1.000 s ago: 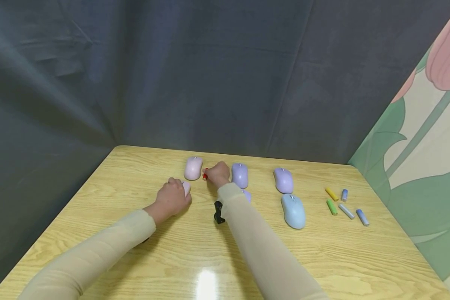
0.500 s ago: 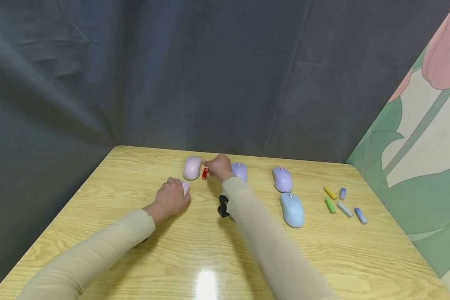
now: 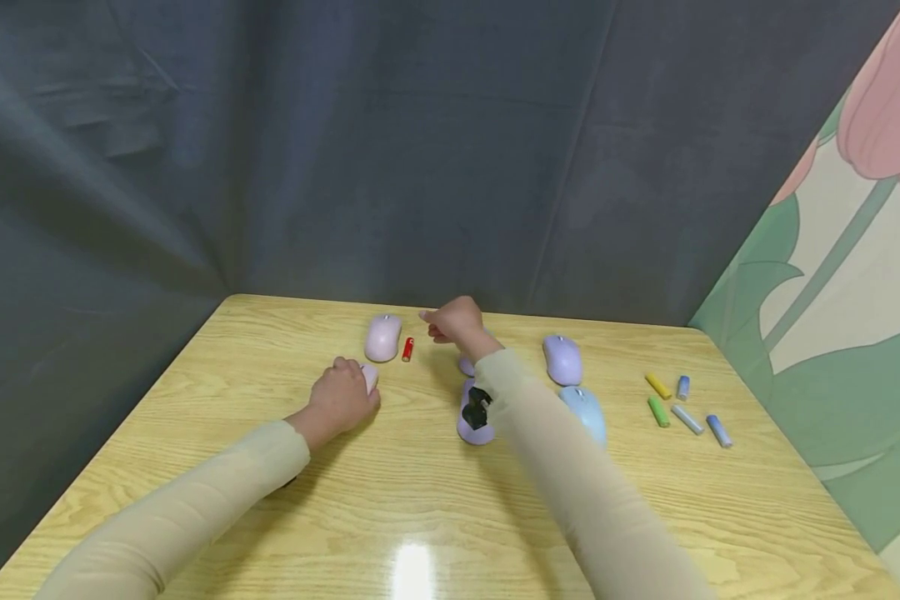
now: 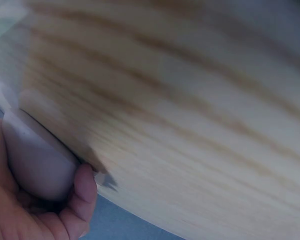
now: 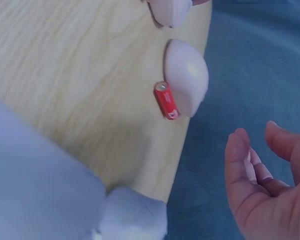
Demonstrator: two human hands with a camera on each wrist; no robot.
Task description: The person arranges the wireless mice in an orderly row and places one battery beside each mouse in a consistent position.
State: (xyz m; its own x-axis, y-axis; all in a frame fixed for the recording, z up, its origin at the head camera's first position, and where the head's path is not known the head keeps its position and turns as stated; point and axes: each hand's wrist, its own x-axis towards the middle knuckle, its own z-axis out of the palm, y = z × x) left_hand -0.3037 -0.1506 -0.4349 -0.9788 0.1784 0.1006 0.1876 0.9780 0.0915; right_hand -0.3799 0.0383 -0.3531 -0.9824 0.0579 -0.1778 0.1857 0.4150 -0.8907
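My left hand (image 3: 341, 396) grips a pale pink computer mouse (image 3: 372, 377) on the table; in the left wrist view the thumb and fingers wrap the mouse's (image 4: 40, 155) sides. A red battery (image 3: 408, 348) lies beside a second pink mouse (image 3: 383, 337). My right hand (image 3: 457, 321) is up over the far part of the table, right of the battery, holding nothing. In the right wrist view its thumb and loosely bent fingers (image 5: 236, 160) are apart, while the red battery (image 5: 166, 101) lies against or close to the pink mouse (image 5: 186, 75).
Under my right arm are two purple mice, one (image 3: 467, 367) mostly hidden by the hand, one (image 3: 474, 429) nearer. Further right sit another purple mouse (image 3: 562, 360) and a light blue mouse (image 3: 581, 408). Several small cylinders, including a yellow one (image 3: 657, 386), lie at the right. A dark curtain (image 3: 420, 167) hangs behind.
My right hand has let go of the red battery beside the pink mouse and moved up and to the right. My left hand has stayed on its mouse.
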